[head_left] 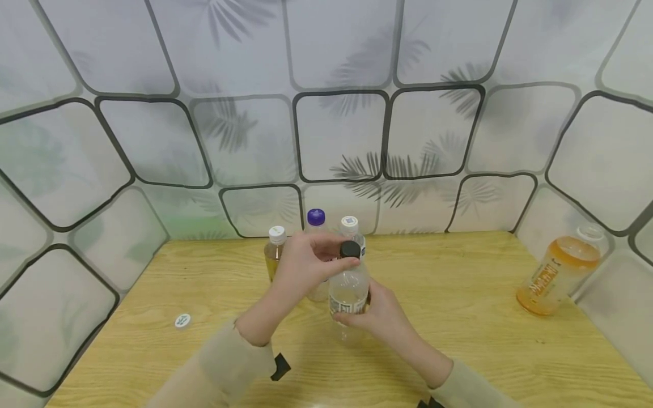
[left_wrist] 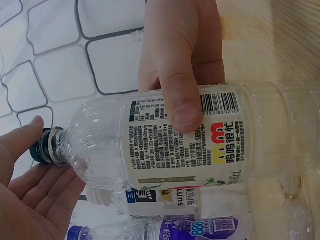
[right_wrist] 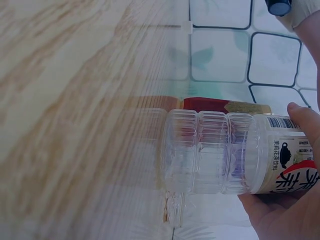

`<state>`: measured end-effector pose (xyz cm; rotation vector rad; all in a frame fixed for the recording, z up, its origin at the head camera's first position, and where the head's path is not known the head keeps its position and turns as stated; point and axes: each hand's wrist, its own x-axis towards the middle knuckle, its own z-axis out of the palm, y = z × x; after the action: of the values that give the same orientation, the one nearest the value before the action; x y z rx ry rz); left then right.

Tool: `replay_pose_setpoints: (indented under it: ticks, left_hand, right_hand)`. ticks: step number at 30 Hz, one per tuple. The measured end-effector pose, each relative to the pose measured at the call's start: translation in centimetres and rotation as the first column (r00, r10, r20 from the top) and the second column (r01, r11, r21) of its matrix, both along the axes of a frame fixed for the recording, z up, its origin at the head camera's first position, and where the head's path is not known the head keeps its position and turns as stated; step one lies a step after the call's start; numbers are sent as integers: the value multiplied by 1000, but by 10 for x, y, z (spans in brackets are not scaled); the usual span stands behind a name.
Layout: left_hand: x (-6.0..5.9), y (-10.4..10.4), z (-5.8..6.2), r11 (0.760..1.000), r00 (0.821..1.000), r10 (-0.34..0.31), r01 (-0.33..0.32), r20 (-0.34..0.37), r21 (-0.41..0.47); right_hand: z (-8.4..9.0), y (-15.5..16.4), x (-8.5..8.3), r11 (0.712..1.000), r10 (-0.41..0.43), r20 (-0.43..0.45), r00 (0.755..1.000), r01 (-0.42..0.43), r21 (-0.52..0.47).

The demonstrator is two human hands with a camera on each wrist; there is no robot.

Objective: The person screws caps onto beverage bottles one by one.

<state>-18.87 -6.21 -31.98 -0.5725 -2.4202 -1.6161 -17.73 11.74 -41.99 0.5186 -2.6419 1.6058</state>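
Observation:
A clear plastic bottle (head_left: 348,286) with a pale printed label and a black cap (head_left: 350,249) is upright in front of me. My right hand (head_left: 380,314) grips its body around the label; the thumb lies across the print in the left wrist view. At the top, my left hand (head_left: 301,262) pinches the cap between thumb and fingers. The ribbed lower part of the bottle (right_wrist: 210,152) looks see-through in the right wrist view. Whether its base touches the table is hard to tell.
Behind my hands stand a purple-capped bottle (head_left: 316,217), a white-capped bottle (head_left: 350,224) and a white-capped bottle of amber liquid (head_left: 272,252). A loose white cap (head_left: 182,321) lies on the wooden table (head_left: 449,272) at left. At right, an uncapped bottle of orange drink (head_left: 558,275) stands near the patterned wall.

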Motion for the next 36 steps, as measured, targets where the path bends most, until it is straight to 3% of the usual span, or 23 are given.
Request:
replay_pose_setpoints:
  ticks: [5, 13, 22, 24, 27, 29, 32, 36]
  left_hand:
    - [0, -1, -4, 998, 999, -19, 16, 42, 59]
    - [-3, -3, -4, 996, 994, -88, 88, 61, 10]
    - [-5, -8, -6, 984, 980, -173, 169, 100, 47]
    - [-5, -8, -6, 986, 980, -167, 163, 111, 45]
    - [-2, -7, -6, 995, 990, -96, 93, 99, 33]
    - [1, -4, -6, 1000, 998, -22, 22, 56, 5]
    - [2, 1, -6, 994, 993, 80, -87, -89, -71]
    - [2, 8, -7, 966, 942, 130, -190, -309, -172]
  right_hand:
    - [0, 0, 0, 1000, 7, -1, 1000, -7, -12]
    - [0, -1, 1, 1000, -3, 4, 1000, 3, -11]
    - [0, -2, 0, 1000, -18, 7, 1000, 18, -24]
    - [-1, -2, 0, 1000, -7, 7, 1000, 7, -22]
    - [0, -1, 1, 1000, 9, 5, 1000, -8, -21]
    - [0, 0, 1, 1000, 11, 2, 1000, -11, -15]
    - [0, -1, 1, 1000, 12, -6, 1000, -12, -3]
    - [-1, 0, 0, 1000, 13, -14, 1000, -13, 5]
